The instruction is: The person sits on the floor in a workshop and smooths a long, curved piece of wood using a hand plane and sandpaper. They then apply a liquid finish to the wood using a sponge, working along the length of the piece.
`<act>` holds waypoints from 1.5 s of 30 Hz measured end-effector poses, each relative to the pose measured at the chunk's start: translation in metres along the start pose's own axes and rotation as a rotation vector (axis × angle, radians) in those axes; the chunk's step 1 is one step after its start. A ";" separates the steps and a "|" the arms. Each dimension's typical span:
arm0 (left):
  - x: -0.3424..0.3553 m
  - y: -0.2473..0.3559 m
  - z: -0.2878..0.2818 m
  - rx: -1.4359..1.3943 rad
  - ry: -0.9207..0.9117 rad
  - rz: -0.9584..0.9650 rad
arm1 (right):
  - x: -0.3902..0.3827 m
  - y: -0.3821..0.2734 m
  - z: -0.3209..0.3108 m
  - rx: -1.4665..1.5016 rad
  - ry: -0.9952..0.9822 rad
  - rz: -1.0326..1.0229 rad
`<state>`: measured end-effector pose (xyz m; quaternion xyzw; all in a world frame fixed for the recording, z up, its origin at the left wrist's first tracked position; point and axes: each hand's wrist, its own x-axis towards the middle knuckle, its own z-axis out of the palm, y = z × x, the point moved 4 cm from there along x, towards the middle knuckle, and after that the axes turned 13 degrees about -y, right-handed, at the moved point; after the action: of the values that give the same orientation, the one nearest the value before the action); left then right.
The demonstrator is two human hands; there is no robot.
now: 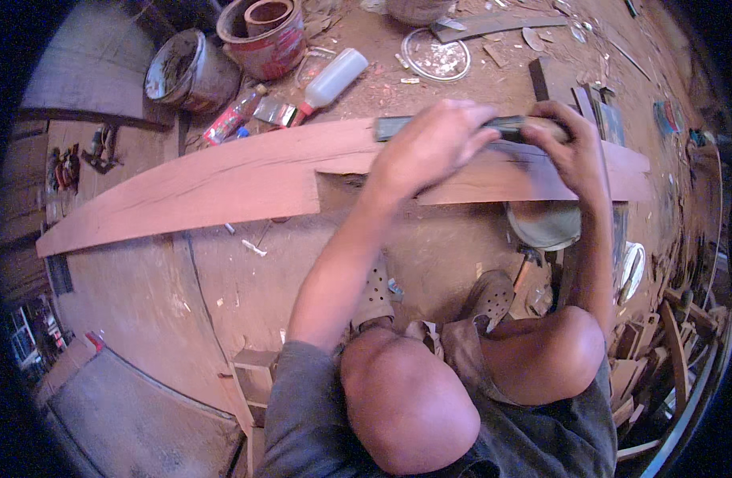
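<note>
Reddish-brown timber filled the middle of the view: a long curved wooden plank (222,179) ran from lower left up to the right, with a notch cut into its lower edge near the centre. And there were both hands, busy on its upper right stretch! The left hand (429,147) lay over a dark flat bar-shaped tool (398,127), fingers together and curled down across it, palm pressing it onto the plank's top face; whether the thumb wrapped underneath could not be told. The left forearm came up steeply from the lower centre, elbow bent above the knees. Over to the right hand (569,147): its fingers were closed around the tool's other end, knuckles up, wrist cocked, the forearm dropping almost straight down towards the right knee (557,350). So the tool sat crosswise between both hands, flat against the wood.

Beyond the plank, on the sawdust-strewn floor (222,295), a white squeeze bottle (334,76) lay tilted, a dented metal bucket (186,72) stood just beside a red paint can (266,36), and a round wire-rimmed ring (436,56) lay further right.
</note>
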<state>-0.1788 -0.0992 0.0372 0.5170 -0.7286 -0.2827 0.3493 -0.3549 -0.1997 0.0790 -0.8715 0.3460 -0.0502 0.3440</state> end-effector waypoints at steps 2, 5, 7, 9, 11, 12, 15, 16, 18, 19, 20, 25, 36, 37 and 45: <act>-0.007 -0.003 -0.005 -0.016 -0.025 -0.060 | 0.004 -0.012 0.003 -0.044 -0.023 -0.021; 0.005 -0.001 0.006 -0.004 -0.055 -0.057 | 0.002 0.005 -0.005 0.007 -0.019 -0.062; 0.005 0.000 0.006 0.026 0.029 0.030 | 0.001 0.005 -0.004 0.084 -0.021 -0.014; 0.002 0.001 0.006 0.008 0.033 0.027 | -0.002 0.001 -0.001 0.077 0.000 0.012; -0.005 -0.004 -0.004 -0.018 -0.005 -0.019 | 0.006 -0.008 0.003 -0.016 -0.009 -0.020; -0.008 -0.005 -0.007 -0.035 -0.020 -0.043 | 0.007 -0.009 0.003 -0.002 -0.020 -0.009; 0.004 -0.003 0.006 -0.018 -0.015 -0.032 | 0.005 0.014 -0.004 0.044 -0.008 -0.018; 0.005 -0.004 0.007 0.013 0.017 -0.004 | 0.004 0.021 -0.005 0.093 -0.005 0.004; 0.011 0.000 0.011 0.060 0.071 0.078 | 0.004 0.022 -0.005 0.064 -0.003 0.027; 0.008 -0.006 0.012 0.055 0.030 0.014 | 0.007 0.020 -0.001 -0.009 -0.010 0.017; 0.002 -0.008 0.005 0.035 -0.013 -0.034 | 0.008 0.008 0.003 0.025 -0.024 -0.028; 0.005 -0.006 0.013 0.041 -0.015 -0.021 | 0.003 0.013 -0.002 -0.023 0.005 -0.032; 0.022 -0.001 0.033 -0.019 0.063 0.052 | -0.010 0.033 -0.014 0.050 0.030 0.024; 0.017 -0.004 0.025 -0.017 0.051 0.044 | -0.006 0.024 -0.011 0.039 -0.002 0.019; 0.030 0.005 0.037 0.029 -0.048 0.025 | -0.016 0.032 -0.019 0.084 0.071 0.009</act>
<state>-0.2177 -0.1246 0.0261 0.5059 -0.7471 -0.2803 0.3276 -0.3909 -0.2171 0.0755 -0.8524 0.3594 -0.0940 0.3679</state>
